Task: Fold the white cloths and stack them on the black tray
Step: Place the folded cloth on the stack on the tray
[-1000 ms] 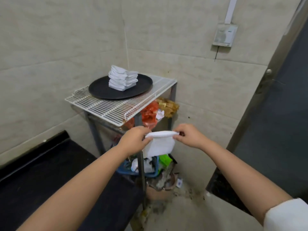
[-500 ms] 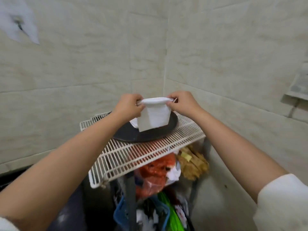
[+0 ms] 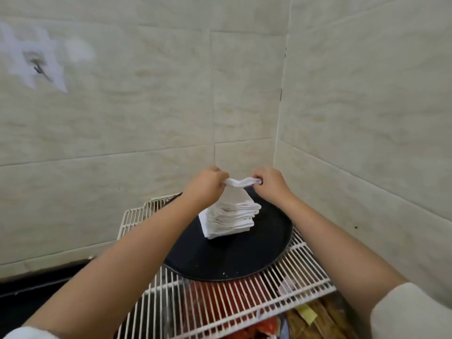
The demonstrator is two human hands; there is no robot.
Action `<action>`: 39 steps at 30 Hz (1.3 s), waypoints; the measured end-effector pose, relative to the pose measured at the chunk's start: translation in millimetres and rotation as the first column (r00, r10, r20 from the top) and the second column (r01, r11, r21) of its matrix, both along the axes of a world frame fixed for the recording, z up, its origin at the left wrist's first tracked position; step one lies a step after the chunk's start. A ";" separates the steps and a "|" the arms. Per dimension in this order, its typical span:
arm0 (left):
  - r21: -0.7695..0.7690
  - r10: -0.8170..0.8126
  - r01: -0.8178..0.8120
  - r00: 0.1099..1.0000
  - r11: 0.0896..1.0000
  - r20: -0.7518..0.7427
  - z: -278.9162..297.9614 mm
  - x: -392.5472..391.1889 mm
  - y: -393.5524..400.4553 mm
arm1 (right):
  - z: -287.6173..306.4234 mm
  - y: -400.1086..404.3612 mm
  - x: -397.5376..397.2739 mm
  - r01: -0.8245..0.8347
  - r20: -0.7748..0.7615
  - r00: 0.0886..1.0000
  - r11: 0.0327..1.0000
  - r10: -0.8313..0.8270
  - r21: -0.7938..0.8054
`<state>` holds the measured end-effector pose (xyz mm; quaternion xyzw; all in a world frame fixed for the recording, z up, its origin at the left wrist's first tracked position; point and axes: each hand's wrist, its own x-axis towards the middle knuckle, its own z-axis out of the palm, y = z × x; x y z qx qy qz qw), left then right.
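A round black tray (image 3: 234, 260) lies on a white wire rack (image 3: 220, 311) in the corner of a tiled room. On the tray stands a stack of folded white cloths (image 3: 230, 220). Just above the stack hangs one folded white cloth (image 3: 238, 189). My left hand (image 3: 205, 185) pinches its upper left edge and my right hand (image 3: 269, 183) pinches its upper right edge. The cloth's lower end meets the top of the stack.
Tiled walls close in behind and to the right of the rack. Under the rack sit red bags (image 3: 220, 302) and a brown packet (image 3: 322, 319). A dark counter (image 3: 29, 297) runs along the left. A hook (image 3: 39, 67) hangs on the left wall.
Both hands carried the folded cloth up from in front of the rack, over the tray, and down onto the top of the stack. The camera moved closer to the rack.
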<state>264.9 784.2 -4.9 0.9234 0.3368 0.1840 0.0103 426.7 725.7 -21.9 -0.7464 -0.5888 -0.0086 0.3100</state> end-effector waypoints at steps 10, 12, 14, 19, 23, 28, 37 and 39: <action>0.014 0.194 -0.194 0.970 0.981 -0.143 -30.9 -14.8 -22.3 | -37.3 -1.5 24.9 -0.239 0.013 0.969 0.948 0.247 -0.212; 0.007 0.278 -0.279 0.956 0.960 -0.092 -31.5 -22.6 -35.2 | -28.9 -6.7 23.3 -0.264 0.031 0.960 0.938 0.277 -0.223; 0.005 0.381 -0.381 0.922 0.925 -0.069 -31.9 -35.3 -46.4 | -17.7 -11.4 12.8 -0.294 0.070 0.947 0.932 0.315 -0.212; 0.029 0.637 -0.638 0.762 0.769 -0.115 -28.2 -103.3 -83.8 | 0.8 -17.3 -65.2 -0.494 0.146 0.845 0.855 0.515 -0.158; 0.070 0.797 -0.798 0.585 0.599 -0.151 -23.9 -200.1 -133.8 | 4.0 -20.7 -173.0 -0.676 0.192 0.689 0.715 0.699 -0.177; 0.143 0.945 -0.942 0.279 0.304 -0.170 -30.3 -351.5 -229.7 | -0.3 -64.1 -350.3 -0.847 0.233 0.451 0.496 0.861 -0.192; 0.156 0.948 -0.974 -0.202 -0.167 -0.246 -34.6 -621.6 -445.2 | -4.7 -222.2 -670.9 -0.952 0.316 0.062 0.152 0.947 -0.266; 0.168 0.927 -0.954 -0.283 -0.248 -0.244 -30.5 -674.2 -489.9 | -6.2 -258.4 -733.3 -0.963 0.320 0.017 0.102 0.947 -0.250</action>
